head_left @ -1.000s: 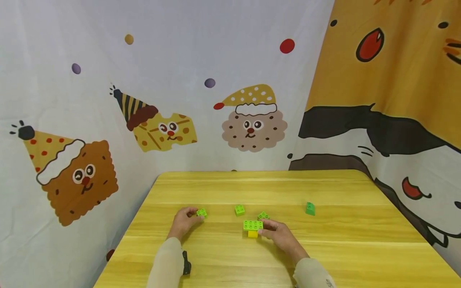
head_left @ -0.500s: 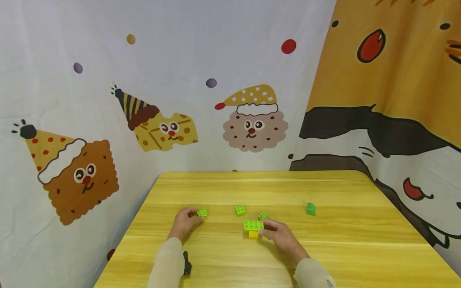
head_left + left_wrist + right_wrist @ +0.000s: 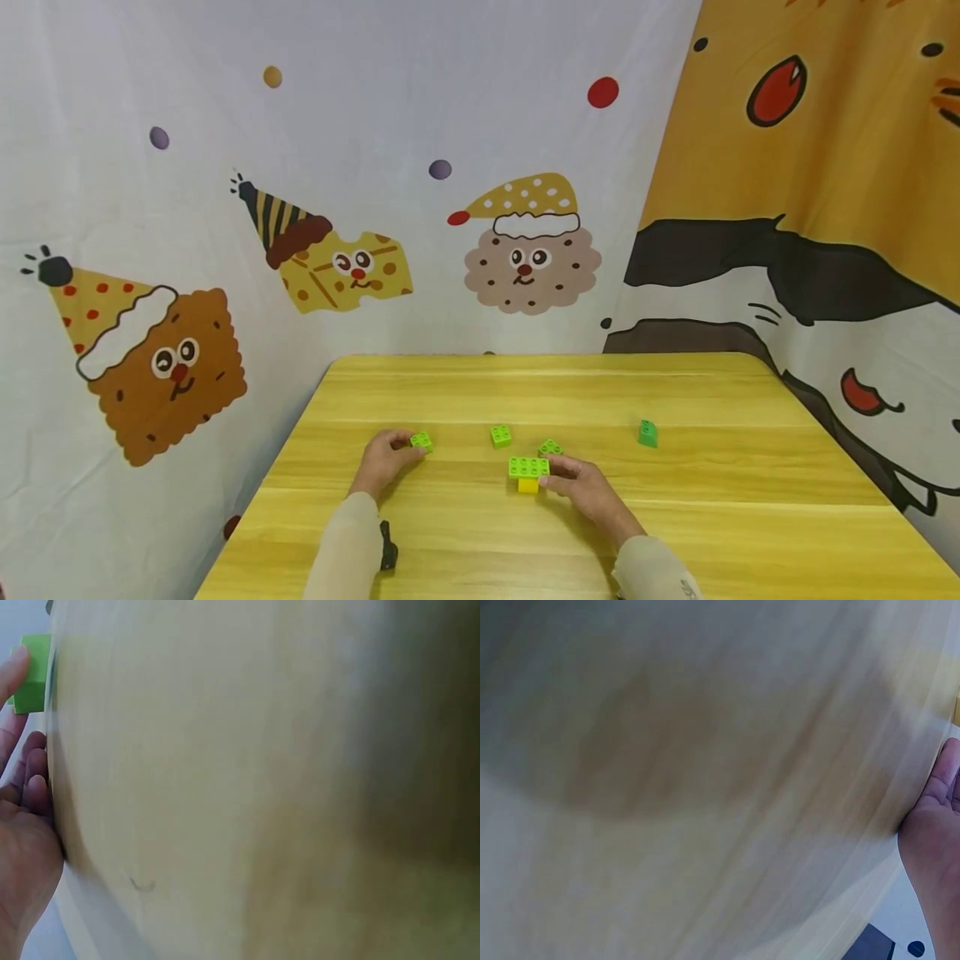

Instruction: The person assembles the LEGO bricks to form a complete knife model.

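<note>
studded oblong brick [image 3: 528, 467] is pinched in the right grip [image 3: 585, 485], square brick [image 3: 422, 441] in the left grip [image 3: 385, 460].

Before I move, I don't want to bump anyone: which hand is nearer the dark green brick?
Right. The right hand is left of the dark green brick and nearer the camera; the left hand is much farther left, holding a light green brick.

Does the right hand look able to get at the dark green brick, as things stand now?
Probably yes: in the head view nothing stands between the right hand and the dark green brick. However, that hand holds the green and yellow stack, so it would likely need to release that first.
</note>
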`<state>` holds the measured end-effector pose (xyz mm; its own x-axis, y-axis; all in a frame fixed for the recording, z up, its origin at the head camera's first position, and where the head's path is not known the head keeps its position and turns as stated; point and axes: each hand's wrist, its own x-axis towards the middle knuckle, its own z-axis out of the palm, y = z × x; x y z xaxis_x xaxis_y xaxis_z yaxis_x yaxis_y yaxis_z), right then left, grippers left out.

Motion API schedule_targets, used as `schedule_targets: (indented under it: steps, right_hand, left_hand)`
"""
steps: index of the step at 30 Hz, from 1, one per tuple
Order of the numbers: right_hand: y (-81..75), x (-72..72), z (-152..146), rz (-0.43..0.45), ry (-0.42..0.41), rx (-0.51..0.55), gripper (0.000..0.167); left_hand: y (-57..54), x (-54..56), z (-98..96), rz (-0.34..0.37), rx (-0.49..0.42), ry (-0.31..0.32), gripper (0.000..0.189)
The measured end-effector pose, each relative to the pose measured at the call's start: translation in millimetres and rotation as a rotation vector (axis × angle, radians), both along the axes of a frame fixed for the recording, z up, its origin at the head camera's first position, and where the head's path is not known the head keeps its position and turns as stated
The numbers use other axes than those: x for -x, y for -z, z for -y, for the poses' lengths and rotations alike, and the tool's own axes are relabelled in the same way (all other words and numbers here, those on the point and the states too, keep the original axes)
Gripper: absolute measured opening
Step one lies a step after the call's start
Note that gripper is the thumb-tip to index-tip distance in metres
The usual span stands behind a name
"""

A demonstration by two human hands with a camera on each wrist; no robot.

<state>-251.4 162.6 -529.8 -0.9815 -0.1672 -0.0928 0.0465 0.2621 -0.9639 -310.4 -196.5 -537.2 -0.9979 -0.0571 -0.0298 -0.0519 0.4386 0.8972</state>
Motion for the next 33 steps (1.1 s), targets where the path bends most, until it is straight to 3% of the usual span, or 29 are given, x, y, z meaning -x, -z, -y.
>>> schedule_targets:
  steps: [15, 33]
  right_hand:
    - [1.0, 1.3, -2, -0.001, -0.023, 0.020, 0.048]
    - [-0.2, 0.3, 1, -0.007, 0.001, 0.002, 0.049]
  left_hand:
    - [-10.6, 6.8, 3.3, 0.034, -0.023, 0.028, 0.043]
    - [-34.9, 13.4, -15.7, 0.024, -0.096, 0.137, 0.041]
